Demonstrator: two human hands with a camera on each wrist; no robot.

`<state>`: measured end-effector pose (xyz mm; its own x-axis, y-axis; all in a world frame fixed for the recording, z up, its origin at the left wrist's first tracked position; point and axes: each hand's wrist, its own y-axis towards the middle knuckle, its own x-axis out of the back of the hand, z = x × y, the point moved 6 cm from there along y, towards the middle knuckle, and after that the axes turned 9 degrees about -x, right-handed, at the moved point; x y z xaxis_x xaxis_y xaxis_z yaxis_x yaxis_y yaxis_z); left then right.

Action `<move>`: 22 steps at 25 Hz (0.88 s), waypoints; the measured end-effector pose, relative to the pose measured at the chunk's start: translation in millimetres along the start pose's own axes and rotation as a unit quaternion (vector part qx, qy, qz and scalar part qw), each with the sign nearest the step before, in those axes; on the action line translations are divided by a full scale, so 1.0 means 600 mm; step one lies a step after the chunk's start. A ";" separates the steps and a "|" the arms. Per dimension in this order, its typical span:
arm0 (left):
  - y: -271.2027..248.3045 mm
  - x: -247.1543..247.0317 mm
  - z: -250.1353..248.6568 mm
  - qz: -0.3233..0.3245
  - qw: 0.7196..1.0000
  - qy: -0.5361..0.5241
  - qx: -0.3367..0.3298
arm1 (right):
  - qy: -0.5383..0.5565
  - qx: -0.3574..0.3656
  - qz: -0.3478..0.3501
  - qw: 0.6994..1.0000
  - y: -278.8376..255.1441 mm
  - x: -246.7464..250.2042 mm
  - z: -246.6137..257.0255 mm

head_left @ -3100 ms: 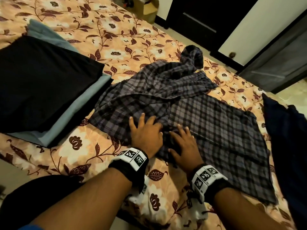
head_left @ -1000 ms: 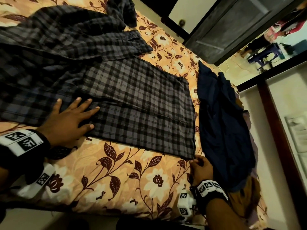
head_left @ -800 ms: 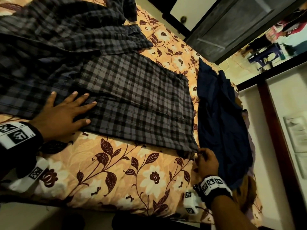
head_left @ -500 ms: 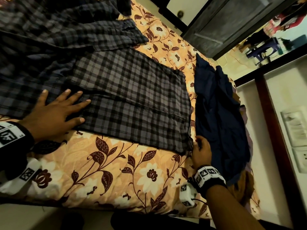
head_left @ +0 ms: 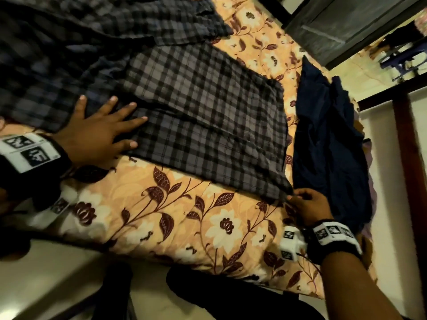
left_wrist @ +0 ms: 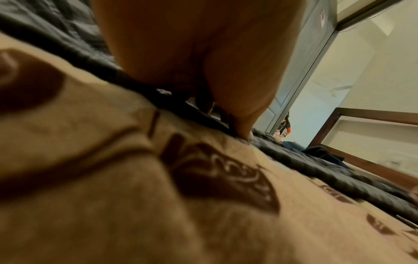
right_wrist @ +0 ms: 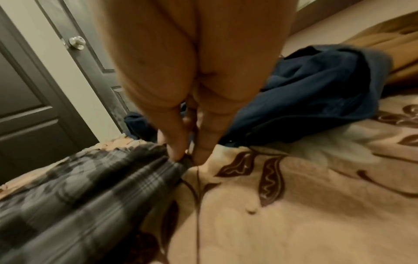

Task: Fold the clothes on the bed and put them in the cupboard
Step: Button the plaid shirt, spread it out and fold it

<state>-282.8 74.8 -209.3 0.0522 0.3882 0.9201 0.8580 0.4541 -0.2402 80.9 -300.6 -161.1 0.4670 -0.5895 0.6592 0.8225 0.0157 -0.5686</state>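
Observation:
A grey and black checked garment (head_left: 203,116) lies spread across the floral bed sheet (head_left: 184,215). My left hand (head_left: 101,132) lies flat on its near edge with fingers spread, pressing the cloth down. My right hand (head_left: 305,204) pinches the garment's near right corner between thumb and fingers; in the right wrist view the fingertips (right_wrist: 178,151) close on the bunched checked cloth (right_wrist: 90,187). In the left wrist view only the palm (left_wrist: 192,53) and the sheet (left_wrist: 158,196) show.
A dark navy garment (head_left: 328,139) lies crumpled at the bed's right edge, just beyond my right hand. A grey door (head_left: 342,26) stands open past the bed's far corner. A dark wooden frame (head_left: 402,158) runs along the right wall. Pale floor (head_left: 57,285) lies below the bed's near edge.
My right hand slid from the middle of the garment out to its near right corner and took hold of it. The left hand stayed flat on the cloth.

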 end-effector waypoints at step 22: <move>-0.001 0.009 -0.036 0.055 0.995 -0.031 -0.075 | -0.443 0.119 -0.160 0.874 -0.049 -0.120 0.084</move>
<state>-272.2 59.2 -197.2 0.1226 0.4801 0.8686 0.9156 0.2831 -0.2857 39.2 -218.3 -166.9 0.1824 0.2609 0.9480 0.9520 0.1944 -0.2366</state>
